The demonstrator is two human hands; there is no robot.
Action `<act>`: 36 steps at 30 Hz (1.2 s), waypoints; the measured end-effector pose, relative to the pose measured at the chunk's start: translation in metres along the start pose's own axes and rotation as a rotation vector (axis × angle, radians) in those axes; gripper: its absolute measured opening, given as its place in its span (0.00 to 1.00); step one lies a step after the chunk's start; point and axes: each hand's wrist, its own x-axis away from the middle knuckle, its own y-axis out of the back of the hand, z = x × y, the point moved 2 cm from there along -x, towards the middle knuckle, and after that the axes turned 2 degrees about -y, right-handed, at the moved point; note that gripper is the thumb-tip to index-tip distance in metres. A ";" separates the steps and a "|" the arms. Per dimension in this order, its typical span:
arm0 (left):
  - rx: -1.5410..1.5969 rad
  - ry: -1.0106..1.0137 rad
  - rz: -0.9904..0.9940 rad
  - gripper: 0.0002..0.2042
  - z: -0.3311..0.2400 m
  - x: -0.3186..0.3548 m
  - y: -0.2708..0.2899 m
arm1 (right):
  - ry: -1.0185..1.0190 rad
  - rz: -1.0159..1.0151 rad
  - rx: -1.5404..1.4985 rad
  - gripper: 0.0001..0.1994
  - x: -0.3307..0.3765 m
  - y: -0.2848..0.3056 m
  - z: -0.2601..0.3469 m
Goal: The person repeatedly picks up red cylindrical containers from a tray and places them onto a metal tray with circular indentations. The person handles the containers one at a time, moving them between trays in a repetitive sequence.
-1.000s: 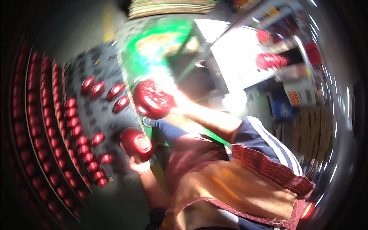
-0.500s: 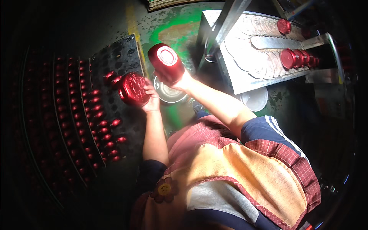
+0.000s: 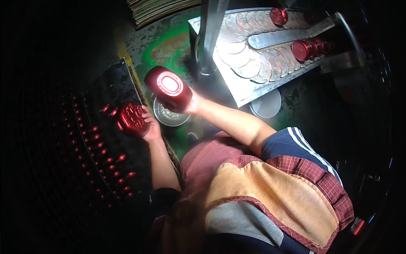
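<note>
My left hand [image 3: 152,123] is closed round a shiny red metal bottle [image 3: 132,119], its round end tipped up toward me and looking wet or embossed. It is over the dark table on the left. Farther to the right, my right hand [image 3: 193,103] grips a second red metal bottle [image 3: 182,94], which lies tilted with its base facing up and reflecting a bright white ring. The two bottles are apart. Fingers of the right hand are mostly hidden behind its bottle.
Many small red shiny pieces stand in rows on the dark table [image 3: 114,84]. Below the right bottle is a round basin [image 3: 169,116]. A slat conveyor [image 3: 232,86] carries red containers [image 3: 301,50] at far right, with a metal post [image 3: 208,38] before it. A white bucket [image 3: 267,103] stands beneath.
The view has turned, so conveyor and basin sit farther left. Both hands still hold their bottles, now lower and farther left in the picture. The left table looks darker.
</note>
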 end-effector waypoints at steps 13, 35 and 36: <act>-1.204 0.186 -0.304 0.33 0.106 0.025 0.000 | 1.518 -1.158 1.203 0.24 0.392 -0.014 0.090; -3.096 0.247 0.432 0.44 0.752 -0.159 0.230 | 1.254 -1.722 1.949 0.31 0.606 -0.071 0.392; -3.064 0.258 0.446 0.43 0.748 -0.158 0.225 | 1.348 -1.652 1.992 0.31 0.603 -0.076 0.385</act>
